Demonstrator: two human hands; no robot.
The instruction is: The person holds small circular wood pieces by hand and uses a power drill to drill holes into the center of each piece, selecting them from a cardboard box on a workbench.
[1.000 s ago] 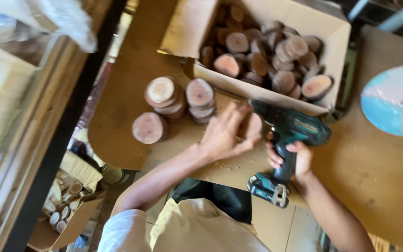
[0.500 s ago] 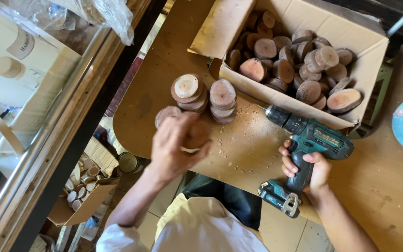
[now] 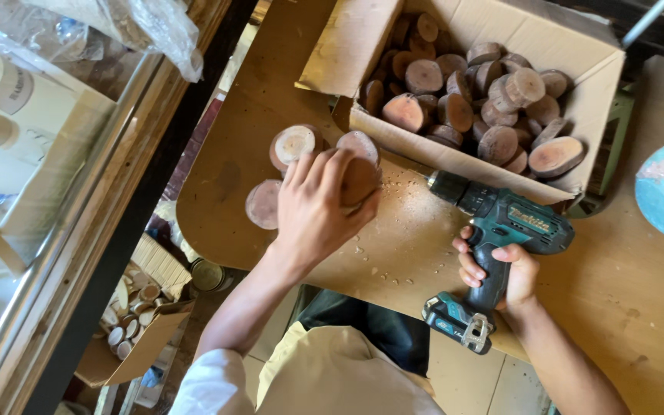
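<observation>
Seen from the head camera, a round wood slice (image 3: 360,180) is held in the left hand (image 3: 318,206), with the fingers curled over it. It is held just above the wooden counter (image 3: 416,238), right beside three other wood slices (image 3: 293,146). A teal cordless drill (image 3: 493,230) is gripped by its handle in the right hand (image 3: 497,269), and its tip is pointed toward the held slice. Sawdust is scattered on the counter between them. Behind, a cardboard box (image 3: 585,100) is filled with many more slices.

head view | looks steeply down from above | close over wooden worktop (image 3: 255,161) | single view, nothing shared
</observation>
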